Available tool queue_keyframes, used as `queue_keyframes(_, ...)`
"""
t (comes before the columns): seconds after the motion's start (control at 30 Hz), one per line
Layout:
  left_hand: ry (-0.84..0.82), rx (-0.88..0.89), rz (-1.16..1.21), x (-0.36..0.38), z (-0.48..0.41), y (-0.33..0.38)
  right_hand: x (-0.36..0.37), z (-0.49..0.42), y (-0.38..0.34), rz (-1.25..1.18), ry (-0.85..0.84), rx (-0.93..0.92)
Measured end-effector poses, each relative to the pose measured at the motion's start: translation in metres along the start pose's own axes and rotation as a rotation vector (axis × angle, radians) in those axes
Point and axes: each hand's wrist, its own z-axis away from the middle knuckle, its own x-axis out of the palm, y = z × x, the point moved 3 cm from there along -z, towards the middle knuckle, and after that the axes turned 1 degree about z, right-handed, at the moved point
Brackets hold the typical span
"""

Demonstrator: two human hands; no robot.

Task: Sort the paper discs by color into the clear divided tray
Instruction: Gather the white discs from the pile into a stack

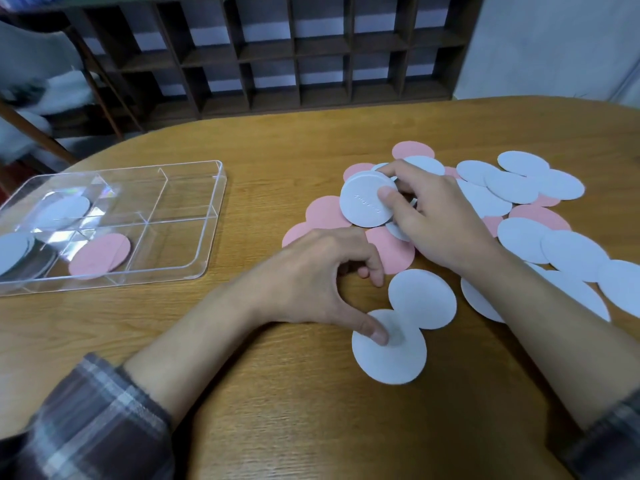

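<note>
Pink and pale blue paper discs lie scattered over the right half of the wooden table. My right hand (436,220) grips a small stack of pale blue discs (363,199), thumb on top, lifted above several pink discs (327,213). My left hand (322,282) has its fingers curled; its thumb presses on a pale blue disc (389,355) near the front, and its fingertips touch the table beside a pink disc (398,254). The clear divided tray (207,216) sits at the left, with pale blue discs (64,211) in its far-left compartments and pink discs (100,254) in a near one.
A second pale blue disc (422,299) overlaps the one under my thumb. More pale blue discs (540,188) spread toward the table's right edge. A dark wooden shelf unit (311,53) stands behind the table, and a chair (41,81) is at the far left.
</note>
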Motion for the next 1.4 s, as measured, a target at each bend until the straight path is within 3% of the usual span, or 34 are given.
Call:
queue_keyframes(0.37,-0.111,-0.073,0.07,-0.009,0.0,-0.012,-0.001,0.001,-0.004,0.031,-0.009,0.032)
queue_keyframes(0.5,-0.098,-0.128,0.267,-0.013,0.0,-0.015,0.0,0.001,-0.003,0.013,-0.009,0.033)
queue_keyframes(0.8,0.205,-0.182,0.598,-0.035,0.002,-0.028,-0.001,0.002,-0.007,-0.168,-0.063,0.07)
queue_keyframes(1.0,0.561,-0.239,0.527,-0.032,-0.001,-0.042,0.001,0.002,-0.007,-0.235,-0.103,0.117)
queue_keyframes(1.27,0.671,-0.315,0.324,-0.026,0.001,-0.043,0.006,0.006,-0.012,-0.088,-0.159,-0.065)
queue_keyframes(1.4,0.7,-0.241,0.189,-0.023,0.0,-0.036,0.005,0.005,-0.01,0.023,-0.136,-0.103)
